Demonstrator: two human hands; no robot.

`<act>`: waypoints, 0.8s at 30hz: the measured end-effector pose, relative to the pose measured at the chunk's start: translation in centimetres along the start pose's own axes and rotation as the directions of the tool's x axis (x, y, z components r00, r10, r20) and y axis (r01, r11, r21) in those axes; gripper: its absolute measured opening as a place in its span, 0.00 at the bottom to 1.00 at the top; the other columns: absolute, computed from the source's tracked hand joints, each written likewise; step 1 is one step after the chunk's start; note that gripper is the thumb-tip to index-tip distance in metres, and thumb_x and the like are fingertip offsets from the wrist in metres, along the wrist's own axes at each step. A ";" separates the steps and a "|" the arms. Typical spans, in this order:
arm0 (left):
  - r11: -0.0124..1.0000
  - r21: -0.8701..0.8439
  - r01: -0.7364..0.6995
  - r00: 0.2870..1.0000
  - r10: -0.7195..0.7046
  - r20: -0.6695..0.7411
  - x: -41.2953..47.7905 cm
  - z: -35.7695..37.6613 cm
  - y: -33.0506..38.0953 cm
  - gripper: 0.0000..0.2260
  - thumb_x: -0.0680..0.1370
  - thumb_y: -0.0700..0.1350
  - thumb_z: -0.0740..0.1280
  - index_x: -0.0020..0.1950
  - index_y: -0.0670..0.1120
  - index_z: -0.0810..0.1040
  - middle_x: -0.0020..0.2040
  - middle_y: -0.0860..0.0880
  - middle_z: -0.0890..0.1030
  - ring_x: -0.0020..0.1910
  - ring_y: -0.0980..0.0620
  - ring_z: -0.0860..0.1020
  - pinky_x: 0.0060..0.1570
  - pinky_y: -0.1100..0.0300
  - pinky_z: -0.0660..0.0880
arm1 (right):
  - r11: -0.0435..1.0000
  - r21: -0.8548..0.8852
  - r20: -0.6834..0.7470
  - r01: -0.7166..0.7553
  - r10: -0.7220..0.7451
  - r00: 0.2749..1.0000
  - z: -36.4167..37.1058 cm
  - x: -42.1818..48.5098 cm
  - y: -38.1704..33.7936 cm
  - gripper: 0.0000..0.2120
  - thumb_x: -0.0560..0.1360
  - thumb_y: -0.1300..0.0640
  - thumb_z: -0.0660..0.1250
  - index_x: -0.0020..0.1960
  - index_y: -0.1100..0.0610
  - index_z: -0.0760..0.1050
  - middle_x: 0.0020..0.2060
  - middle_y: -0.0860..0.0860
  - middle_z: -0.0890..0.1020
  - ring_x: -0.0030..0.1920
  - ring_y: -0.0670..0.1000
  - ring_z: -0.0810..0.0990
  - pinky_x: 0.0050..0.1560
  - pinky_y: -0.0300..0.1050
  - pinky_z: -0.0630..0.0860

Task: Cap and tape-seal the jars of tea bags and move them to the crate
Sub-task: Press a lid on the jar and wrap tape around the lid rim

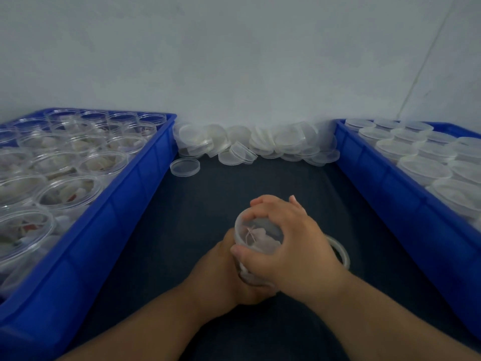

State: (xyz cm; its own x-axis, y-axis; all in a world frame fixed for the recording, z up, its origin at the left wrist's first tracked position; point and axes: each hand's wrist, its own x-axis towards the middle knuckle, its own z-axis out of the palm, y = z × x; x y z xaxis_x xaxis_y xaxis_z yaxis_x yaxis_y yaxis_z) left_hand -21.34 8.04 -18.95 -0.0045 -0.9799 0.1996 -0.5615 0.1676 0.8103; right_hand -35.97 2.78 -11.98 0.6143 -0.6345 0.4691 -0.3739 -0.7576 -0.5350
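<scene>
A clear plastic jar of tea bags (pixel 256 237) is held low over the dark table, near its middle. My left hand (pixel 231 277) grips the jar's body from below and the left. My right hand (pixel 289 246) curls over the clear cap on top of it, fingers around the rim. A roll of clear tape (pixel 339 250) lies on the table just right of my right hand, partly hidden by it. A blue crate (pixel 385 178) on the right holds several capped jars. A blue crate (pixel 125 194) on the left holds several uncapped jars of tea bags.
A heap of loose clear caps (pixel 260 144) lies along the wall at the back between the two crates. One cap (pixel 185 166) sits apart, near the left crate's corner. A grey wall closes the back.
</scene>
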 end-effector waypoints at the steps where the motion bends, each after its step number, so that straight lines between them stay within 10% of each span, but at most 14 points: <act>1: 1.000 -0.005 0.025 1.000 -0.025 0.006 -0.1 -0.1 0.0 0.28 0.67 0.53 0.82 0.64 0.52 0.76 0.55 0.58 0.82 0.55 0.58 0.82 0.54 0.57 0.80 | 1.000 0.014 0.001 -0.014 0.014 1.000 0.0 -0.2 -0.3 0.23 0.64 0.36 0.71 0.57 0.41 0.77 0.56 0.31 0.74 0.63 0.29 0.67 0.72 0.29 0.43; 6: 0.985 -0.001 0.174 0.985 -0.174 -0.017 -0.6 -0.3 1.0 0.45 0.58 0.56 0.85 0.71 0.60 0.67 0.61 0.60 0.81 0.61 0.60 0.79 0.64 0.51 0.76 | 0.864 0.409 0.101 -0.295 0.278 0.955 -2.7 -0.6 2.2 0.23 0.80 0.38 0.55 0.74 0.34 0.57 0.71 0.35 0.66 0.67 0.29 0.65 0.65 0.29 0.65; 11: 0.947 0.176 0.270 0.961 -0.275 0.004 -0.5 -1.3 2.2 0.53 0.53 0.65 0.82 0.75 0.61 0.63 0.66 0.64 0.76 0.67 0.60 0.74 0.71 0.52 0.70 | 0.817 -0.435 0.192 -0.378 0.494 0.848 -5.4 -3.2 7.2 0.20 0.75 0.38 0.66 0.64 0.43 0.75 0.54 0.40 0.76 0.49 0.39 0.75 0.50 0.35 0.73; 15: 0.915 0.035 0.402 0.914 -0.403 0.043 -2.0 -2.1 3.1 0.69 0.57 0.67 0.81 0.82 0.57 0.36 0.80 0.59 0.58 0.75 0.63 0.57 0.76 0.59 0.57 | 0.753 -0.654 0.403 -0.068 0.423 0.811 -5.0 -5.2 7.7 0.15 0.78 0.39 0.61 0.60 0.42 0.77 0.54 0.41 0.79 0.56 0.43 0.76 0.73 0.44 0.61; 17: 0.914 -0.073 0.399 0.909 -0.405 -0.101 -3.3 -2.5 4.2 0.61 0.63 0.68 0.78 0.83 0.59 0.42 0.80 0.61 0.58 0.71 0.66 0.58 0.69 0.63 0.58 | 0.778 -0.615 0.330 -0.126 0.399 0.855 -5.5 -5.7 7.2 0.11 0.80 0.44 0.61 0.48 0.46 0.80 0.43 0.44 0.81 0.45 0.42 0.79 0.72 0.42 0.63; 20: 0.964 -0.094 0.250 0.856 -0.265 -0.445 -4.8 -2.9 6.4 0.36 0.72 0.61 0.73 0.77 0.66 0.60 0.73 0.64 0.69 0.66 0.72 0.67 0.61 0.70 0.64 | 0.838 -0.308 0.002 -0.450 0.473 0.881 -7.3 -6.2 5.7 0.10 0.78 0.47 0.66 0.38 0.44 0.75 0.35 0.44 0.79 0.33 0.41 0.79 0.37 0.35 0.75; 24: 0.987 0.150 0.064 0.899 0.008 -0.437 -5.7 -3.6 10.9 0.18 0.73 0.61 0.67 0.61 0.75 0.70 0.61 0.73 0.74 0.61 0.77 0.69 0.53 0.82 0.66 | 0.958 -0.167 -0.218 -0.234 0.196 0.956 -9.4 -6.9 1.4 0.03 0.74 0.44 0.64 0.41 0.38 0.71 0.43 0.38 0.76 0.45 0.35 0.75 0.30 0.33 0.69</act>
State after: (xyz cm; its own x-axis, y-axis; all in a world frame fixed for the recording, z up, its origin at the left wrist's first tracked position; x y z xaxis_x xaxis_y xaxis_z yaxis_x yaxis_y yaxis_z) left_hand -24.49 15.81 -9.30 0.3531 -0.8325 0.4270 -0.6786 0.0863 0.7294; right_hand -47.23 4.61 -9.36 0.3630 -0.7884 0.4966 -0.6183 -0.6025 -0.5047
